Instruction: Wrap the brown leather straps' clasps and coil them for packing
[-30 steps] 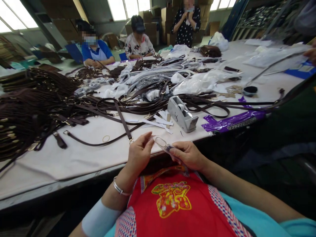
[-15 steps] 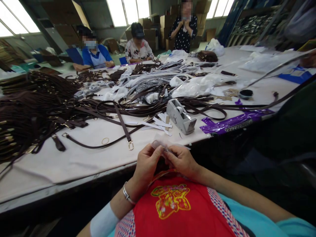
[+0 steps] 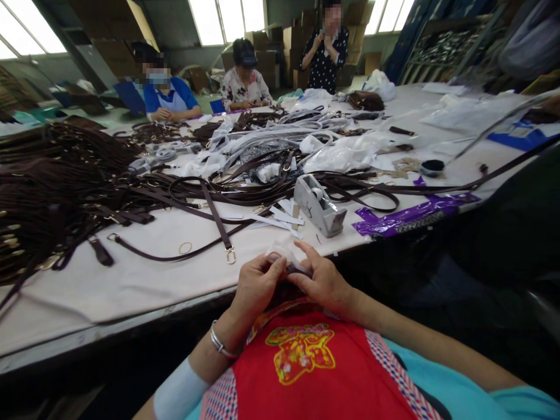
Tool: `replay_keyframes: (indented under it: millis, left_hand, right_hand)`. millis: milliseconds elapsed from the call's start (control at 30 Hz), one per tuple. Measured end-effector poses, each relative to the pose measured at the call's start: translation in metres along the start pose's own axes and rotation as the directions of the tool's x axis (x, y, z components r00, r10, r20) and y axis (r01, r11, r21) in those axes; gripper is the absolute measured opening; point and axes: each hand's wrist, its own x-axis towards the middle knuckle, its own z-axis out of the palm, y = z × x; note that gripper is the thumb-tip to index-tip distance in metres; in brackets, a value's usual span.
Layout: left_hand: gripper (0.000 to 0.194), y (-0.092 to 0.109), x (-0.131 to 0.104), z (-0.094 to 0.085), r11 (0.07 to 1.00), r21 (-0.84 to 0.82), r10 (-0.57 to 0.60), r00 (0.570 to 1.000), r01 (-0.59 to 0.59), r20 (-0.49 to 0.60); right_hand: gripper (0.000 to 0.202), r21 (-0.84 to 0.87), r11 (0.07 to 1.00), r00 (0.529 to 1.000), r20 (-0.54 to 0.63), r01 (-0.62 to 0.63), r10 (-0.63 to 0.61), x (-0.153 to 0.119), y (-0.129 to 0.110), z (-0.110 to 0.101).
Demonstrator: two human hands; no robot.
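A piece of thin white wrapping (image 3: 280,249), partly see-through, sits between my hands just above my lap, around a small dark piece I cannot fully make out. My left hand (image 3: 259,287) pinches its left side between thumb and bent fingers. On the other side, my right hand (image 3: 326,283) keeps its thumb against the dark piece, with the index finger raised away; its lower fingers are hidden. Beyond my hands stands a grey tape dispenser (image 3: 318,205), beside white paper strips (image 3: 282,217). Left of these lies a brown strap (image 3: 216,216) with a gold clasp.
Brown straps (image 3: 65,175) are heaped on the left of the pale-covered table (image 3: 144,291). White plastic wrapping (image 3: 341,153) and grey-wrapped straps fill the middle. Purple tape (image 3: 406,216) runs along the near right edge. Two people sit across the table; another stands behind.
My right index finger has lifted off the wrapping and now points upward, opening a gap from the thumb. My left hand keeps its pinch. The seated person at far left has brought their hands together.
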Motion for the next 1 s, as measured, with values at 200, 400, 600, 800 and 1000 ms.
replay_keyframes:
  millis: [200, 400, 600, 800, 1000]
  left_hand:
    - [0.031, -0.003, 0.0, -0.004, 0.971, -0.201, -0.128, 0.992, 0.129, 0.018]
    - [0.03, -0.004, 0.001, -0.009, 0.941, -0.275, -0.171, 0.979, 0.197, 0.116]
    - [0.03, -0.003, 0.001, -0.011, 0.949, -0.259, -0.17, 0.983, 0.181, 0.065]
    - [0.029, -0.021, -0.002, -0.023, 0.894, -0.366, -0.235, 0.966, 0.257, 0.103]
    - [0.04, 0.006, 0.015, -0.056, 0.989, 0.018, -0.135, 0.859, 0.145, 0.494]
  right_hand:
    - [0.026, 0.079, 0.997, 0.986, 0.165, 0.002, -0.015, 0.006, 0.013, -0.004]
    - [0.084, 0.565, 0.814, 0.9, 0.412, -0.13, -0.142, 0.013, 0.028, -0.008]
    - [0.047, 0.567, 0.768, 0.888, 0.46, -0.298, 0.005, 0.012, 0.029, -0.005]
    - [0.034, 0.352, 0.919, 0.941, 0.334, -0.177, 0.054, 0.008, 0.037, -0.015]
    - [0.024, 0.068, 0.998, 0.841, 0.54, -0.016, -0.024, 0.007, 0.021, -0.037]
